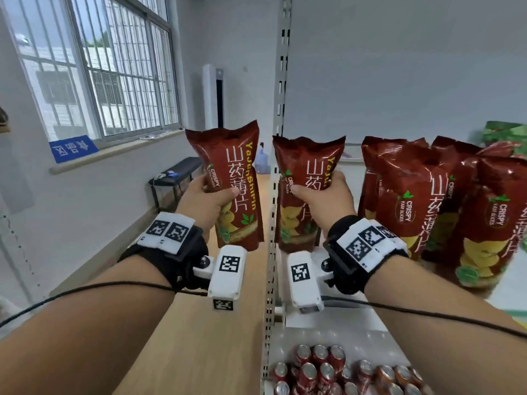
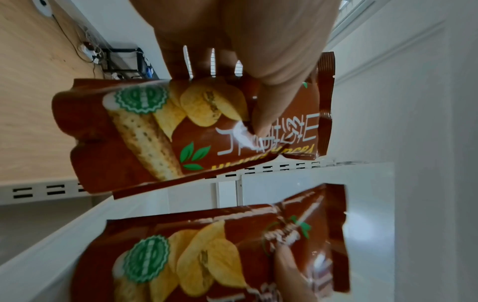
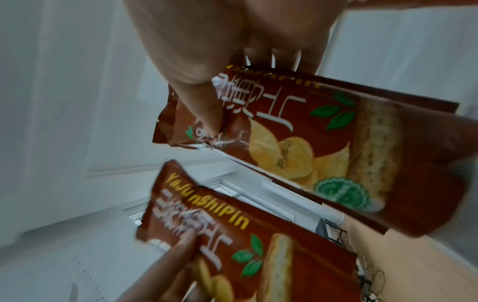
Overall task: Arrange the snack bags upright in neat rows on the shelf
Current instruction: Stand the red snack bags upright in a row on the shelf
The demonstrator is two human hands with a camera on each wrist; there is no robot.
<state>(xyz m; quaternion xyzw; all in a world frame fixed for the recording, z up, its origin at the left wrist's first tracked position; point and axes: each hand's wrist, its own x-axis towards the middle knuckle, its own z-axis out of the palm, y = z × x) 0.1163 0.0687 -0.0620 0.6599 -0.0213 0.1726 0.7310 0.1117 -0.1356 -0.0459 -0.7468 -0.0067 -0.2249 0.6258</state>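
Two red snack bags (image 1: 232,183) (image 1: 306,192) stood upright, one gripped in each fist. Only your head view showed the shelved row (image 1: 445,206) at three o'clock. Your left hand (image 1: 206,199) and right hand (image 1: 328,199) each clamped round its bag.

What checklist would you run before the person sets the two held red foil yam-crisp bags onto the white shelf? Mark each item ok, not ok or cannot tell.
1. Left hand grips its red foil yam-crisp bag firmly: ok.
2. Right hand grips its own red foil bag: ok.
3. Both held bags upright, fronts facing outward: ok.
4. Free white metal shelf space left of the standing red bags: ok.
5. Standing bags form neat rows: not ok, they lean and overlap.
6. Left bag is within the shelf bay: not ok, it hangs left of the slotted metal upright.
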